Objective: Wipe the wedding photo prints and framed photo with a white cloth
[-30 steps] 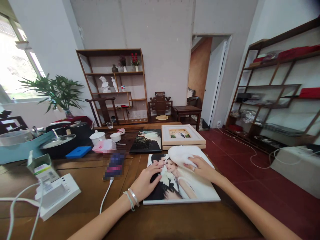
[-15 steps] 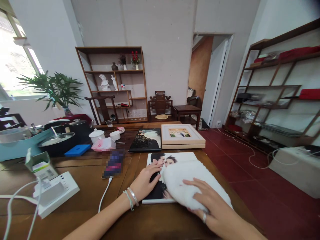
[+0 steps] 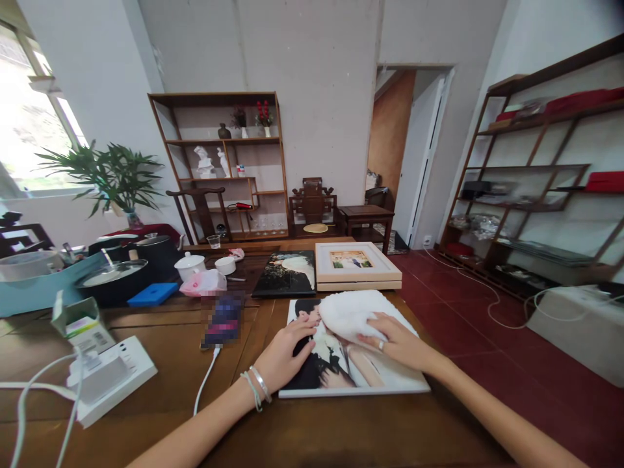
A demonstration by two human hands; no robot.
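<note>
A frameless photo print (image 3: pixel 390 380) of a couple lies flat on the wooden table (image 3: pixel 160 364) in front of me. My left hand (image 3: pixel 283 356) rests flat on the print's left side, fingers spread, holding it down. My right hand (image 3: pixel 397 338) presses a white cloth (image 3: pixel 348 313) onto the upper middle of the print, fingers curled over the cloth. The cloth hides part of the picture.
Behind the print lie a dark photo print (image 3: pixel 286 274) and a light wooden frame (image 3: pixel 355 265). A phone (image 3: pixel 221 320) with a white cable (image 3: pixel 205 383), a white power strip (image 3: pixel 104 380), pots, a teapot and a plant stand at left. Shelves line both walls.
My right hand slid the cloth from the print's top down to its near edge, then back up to the upper middle. My left hand stayed in place.
</note>
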